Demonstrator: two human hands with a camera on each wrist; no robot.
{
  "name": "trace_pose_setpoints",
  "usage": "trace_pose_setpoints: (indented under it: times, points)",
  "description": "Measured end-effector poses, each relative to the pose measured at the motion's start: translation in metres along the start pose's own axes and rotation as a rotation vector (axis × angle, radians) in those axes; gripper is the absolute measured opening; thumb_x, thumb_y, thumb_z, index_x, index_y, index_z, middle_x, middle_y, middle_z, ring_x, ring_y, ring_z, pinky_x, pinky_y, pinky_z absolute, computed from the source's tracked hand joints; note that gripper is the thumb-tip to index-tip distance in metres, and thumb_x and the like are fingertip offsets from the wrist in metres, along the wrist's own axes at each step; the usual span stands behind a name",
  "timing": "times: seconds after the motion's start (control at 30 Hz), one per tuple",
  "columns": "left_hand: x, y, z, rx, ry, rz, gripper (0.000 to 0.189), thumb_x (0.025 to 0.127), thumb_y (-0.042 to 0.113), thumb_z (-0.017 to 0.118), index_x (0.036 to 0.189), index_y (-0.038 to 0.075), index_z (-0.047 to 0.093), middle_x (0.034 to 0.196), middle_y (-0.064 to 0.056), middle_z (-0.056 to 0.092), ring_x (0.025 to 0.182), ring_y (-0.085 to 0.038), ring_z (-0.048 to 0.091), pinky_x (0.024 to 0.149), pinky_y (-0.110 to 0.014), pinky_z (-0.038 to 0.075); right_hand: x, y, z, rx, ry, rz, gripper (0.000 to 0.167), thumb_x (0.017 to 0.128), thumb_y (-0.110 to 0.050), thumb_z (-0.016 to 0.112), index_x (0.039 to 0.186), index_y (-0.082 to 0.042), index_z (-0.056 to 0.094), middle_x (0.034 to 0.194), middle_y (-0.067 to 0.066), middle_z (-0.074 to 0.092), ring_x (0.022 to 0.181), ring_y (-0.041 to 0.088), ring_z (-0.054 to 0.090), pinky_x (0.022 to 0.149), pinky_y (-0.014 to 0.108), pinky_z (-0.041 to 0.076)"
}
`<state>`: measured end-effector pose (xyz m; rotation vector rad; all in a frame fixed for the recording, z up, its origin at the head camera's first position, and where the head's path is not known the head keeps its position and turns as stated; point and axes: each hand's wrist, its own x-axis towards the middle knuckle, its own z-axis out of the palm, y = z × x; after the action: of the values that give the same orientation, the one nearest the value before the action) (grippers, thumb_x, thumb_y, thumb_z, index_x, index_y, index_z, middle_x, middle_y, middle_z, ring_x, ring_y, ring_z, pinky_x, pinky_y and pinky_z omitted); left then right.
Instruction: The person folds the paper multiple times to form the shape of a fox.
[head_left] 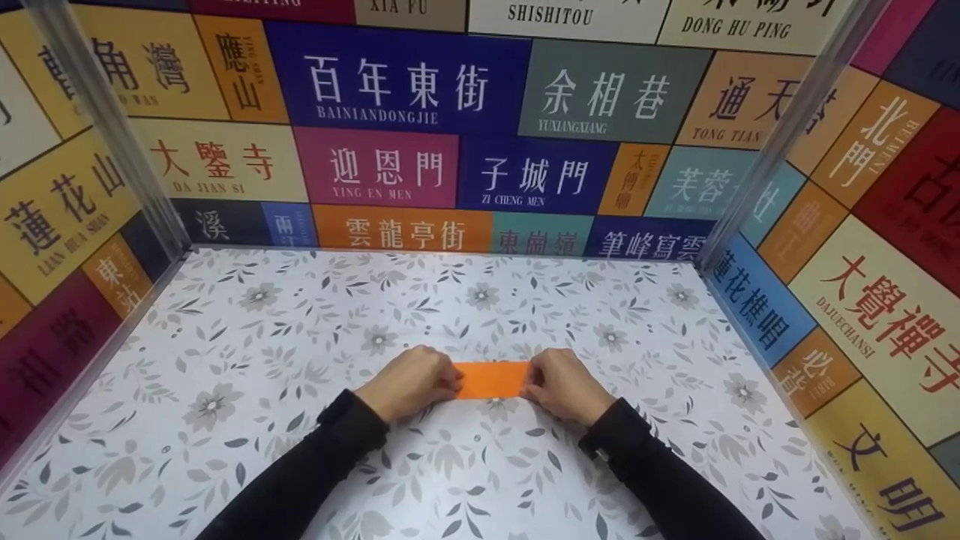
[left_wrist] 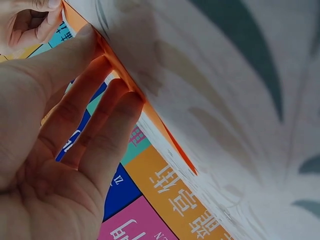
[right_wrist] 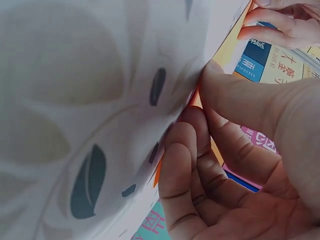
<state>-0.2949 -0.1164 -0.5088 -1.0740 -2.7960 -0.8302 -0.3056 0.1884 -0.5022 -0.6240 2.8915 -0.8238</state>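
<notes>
Two black cloth sleeves, the left sleeve (head_left: 300,465) and the right sleeve (head_left: 664,472), come in from the near side, slanting toward each other. Beyond them, a left hand (head_left: 416,382) and a right hand (head_left: 566,384) meet one piece of orange paper (head_left: 491,380), smooth, thin and oblong, near the middle of the surface (head_left: 420,480). The left hand pinches its left end, the right hand its right end; I can't tell whether it rests on the surface or sits just above it.

From above, the fingertips are mostly tucked out of sight. The left wrist view shows the thumb and curled fingers (left_wrist: 125,117) on the paper, which appears there as a narrow, tapering strip. The right wrist view gives a similar pinch, with only slivers of orange showing around the fingers; each wrist view also catches the opposite hand.

The surface is white, printed with grey and beige flowers and leaves. Three walls stand around it, a left wall (head_left: 45,247), a far wall (head_left: 405,82) and a right wall (head_left: 885,300), patterned with coloured rectangles bearing characters. Two pale, glossy corner strips (head_left: 787,142) run up where they meet.
</notes>
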Motion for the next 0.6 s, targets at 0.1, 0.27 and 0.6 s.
trace_pose_setpoints:
  times: [0.1, 0.27, 0.6]
  points:
    - [0.0007, 0.0011, -0.0001, 0.007, 0.002, 0.000, 0.014, 0.096, 0.004, 0.092, 0.110, 0.008, 0.091, 0.116, -0.012, 0.090, 0.110, -0.031, 0.087, 0.104, -0.047, 0.070, -0.0007, -0.0008, 0.0004, 0.000, 0.001, 0.012, 0.018, 0.096, -0.009, 0.094, 0.083, -0.013, 0.082, 0.077, -0.004, 0.075, 0.073, 0.012, 0.063, 0.074, 0.030, 0.055]
    - [0.0007, 0.0004, 0.0002, -0.008, 0.006, -0.009, 0.015, 0.096, 0.003, 0.092, 0.110, 0.008, 0.091, 0.116, -0.012, 0.091, 0.111, -0.031, 0.087, 0.104, -0.047, 0.070, -0.0011, -0.0008, 0.0013, -0.007, 0.018, -0.002, 0.016, 0.095, -0.009, 0.094, 0.084, -0.013, 0.083, 0.078, -0.003, 0.076, 0.074, 0.012, 0.064, 0.076, 0.033, 0.058]
    - [-0.0004, 0.0018, 0.0002, -0.024, 0.013, -0.022, 0.016, 0.096, 0.004, 0.092, 0.112, 0.007, 0.091, 0.112, -0.011, 0.091, 0.108, -0.030, 0.088, 0.102, -0.047, 0.071, -0.0021, 0.0007, 0.0035, -0.009, 0.049, -0.037, 0.018, 0.094, -0.006, 0.094, 0.081, -0.013, 0.083, 0.075, -0.004, 0.075, 0.071, 0.010, 0.061, 0.072, 0.029, 0.055]
